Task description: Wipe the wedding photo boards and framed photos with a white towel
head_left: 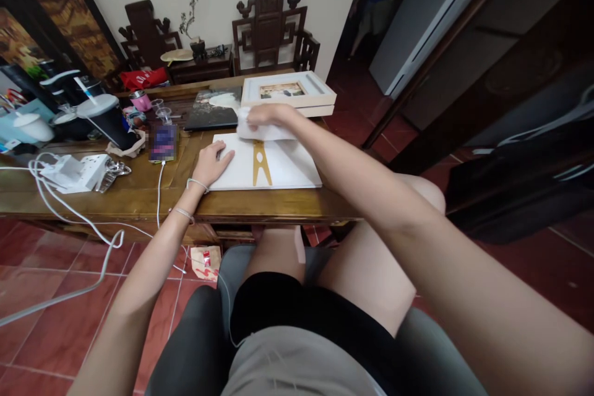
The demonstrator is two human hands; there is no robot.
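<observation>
A flat white board lies on the wooden table in front of me, with a mustard-yellow A-shaped figure on its middle. My left hand rests flat at the board's left edge, thumb and fingers apart, holding nothing. Over the board's far edge, my right hand is closed on a crumpled white sheet; whether it is tissue or cloth I cannot tell. The sheet and hand cover the far part of the board and the top of the yellow figure.
Beyond the board lie a framed picture and a dark slab with a white patch. To the left are a charging phone, a lidded dark cup and a power strip with trailing cables. The wooden table's front edge is near my knees.
</observation>
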